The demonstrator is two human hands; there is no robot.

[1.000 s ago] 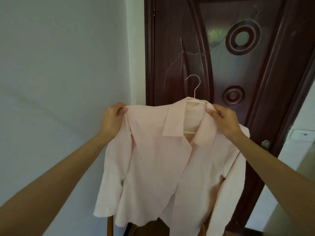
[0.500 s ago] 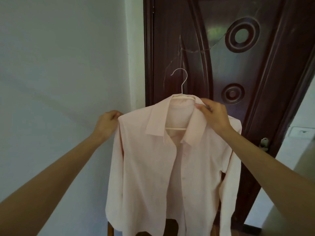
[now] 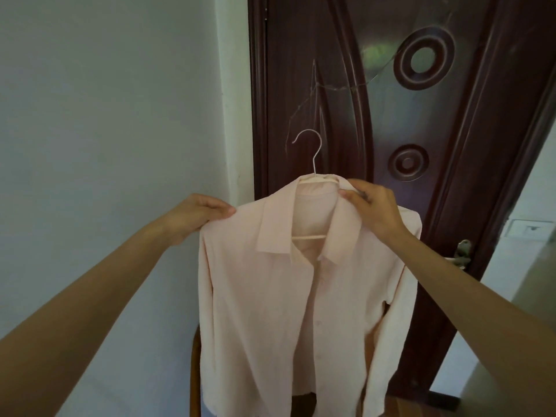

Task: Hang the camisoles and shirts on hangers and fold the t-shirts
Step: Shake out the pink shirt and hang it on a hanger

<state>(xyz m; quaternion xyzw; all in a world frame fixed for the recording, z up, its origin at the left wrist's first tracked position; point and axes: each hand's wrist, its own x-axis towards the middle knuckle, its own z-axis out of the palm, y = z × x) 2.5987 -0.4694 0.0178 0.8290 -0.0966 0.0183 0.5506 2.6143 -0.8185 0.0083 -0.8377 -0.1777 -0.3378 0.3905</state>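
Shirt [image 3: 301,296] now hangs straight on hanger [image 3: 313,164], fronts settled; left hand [image 3: 195,215] pinches shoulder, right hand [image 3: 370,206] pinches collar — ready to hang.

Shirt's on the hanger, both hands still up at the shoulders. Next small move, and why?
Probably hook it up somewhere. The pink shirt already sits on the white hanger, whose hook is free; the left hand pinches one shoulder and the right hand the collar. No rail shows here.

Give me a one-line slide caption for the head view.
Both hands, left and right, hold a pale pink shirt on a white hanger before a dark door.
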